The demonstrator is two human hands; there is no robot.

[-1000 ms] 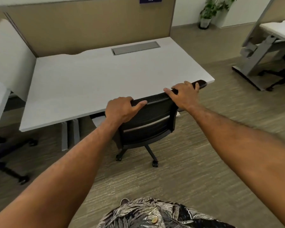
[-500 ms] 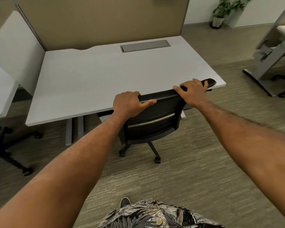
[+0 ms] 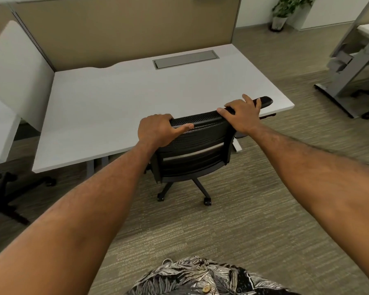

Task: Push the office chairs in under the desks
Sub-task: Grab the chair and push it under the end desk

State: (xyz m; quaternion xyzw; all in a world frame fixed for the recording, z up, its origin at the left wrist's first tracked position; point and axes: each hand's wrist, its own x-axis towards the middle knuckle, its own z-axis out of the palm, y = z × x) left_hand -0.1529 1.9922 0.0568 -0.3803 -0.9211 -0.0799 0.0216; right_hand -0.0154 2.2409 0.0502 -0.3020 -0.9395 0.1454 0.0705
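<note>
both hands sit on the top edge of the black mesh office chair (image 3: 195, 145), which stands at the near edge of the white desk (image 3: 136, 99), toward its right half. its seat looks already under the top, the backrest just proud of the desk edge, and two castors show on the carpet (image 3: 232, 241) behind it. the left hand (image 3: 158, 130) is clamped on the left end of the backrest rim, fingers curled over the far side and thumb laid flat along the near face. the right hand (image 3: 242, 116) rests on the right end with its fingers spread over the rim and only loosely hooked, the thumb pointing left along the edge.

the main risk, as i judge it, is the right armrest (image 3: 264, 101): its pad shows level with or just above the desktop near the right corner, so a further push could jam it against the desk edge or scrape along the top. the right hand's fingertips lie close to that spot and could be pinched. the looser right grip could also let the chair swivel, turning the backrest askew. whether the base clears the desk leg (image 3: 90, 169) underneath cannot be told from here. another chair base (image 3: 2, 201) stands at the far left, well apart.
</note>
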